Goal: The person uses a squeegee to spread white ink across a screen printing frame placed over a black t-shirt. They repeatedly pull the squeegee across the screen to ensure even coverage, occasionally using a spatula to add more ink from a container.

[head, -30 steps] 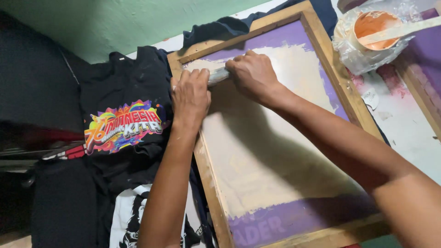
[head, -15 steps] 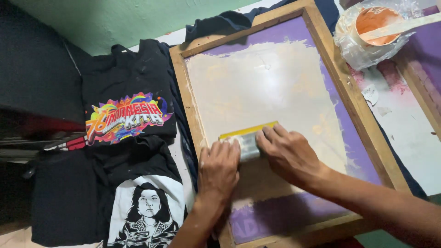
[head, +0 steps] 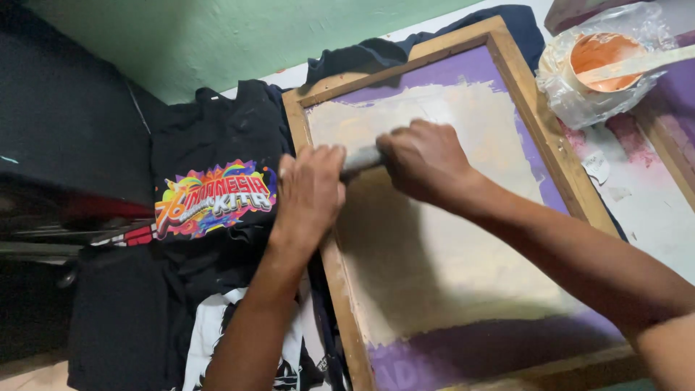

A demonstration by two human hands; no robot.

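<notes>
Clearly both hands are clenched on one tool: the left hand and the right hand grip a squeegee, of which only a short grey stretch shows between the knuckles. The left hand sits at 9 o'clock of that visible stretch, the right hand at 3 o'clock, so the tool lies directly under the grip, its blade hidden beneath the fingers.

Outward from the hands lies the printing screen, a purple mesh smeared with pale cream ink, bounded by a wooden frame. The squeegee rests across the upper part of the mesh, toward 12 o'clock, with most of the inked field stretching away toward 6 o'clock. By my reading, the step in hand is an ink pass across the mesh. A pass from this spot would call for even downward pressure from both hands and a steady angle, with the frame kept from shifting on the dark cloth that peeks out at its 12 o'clock edge.

At 9 o'clock of the frame lies a black shirt with a bright multicoloured print, and at 7 o'clock another shirt with a white figure print. At 2 o'clock stands an ink tub, orange inside, wrapped in clear plastic, with a pale stirring stick laid across it.
</notes>
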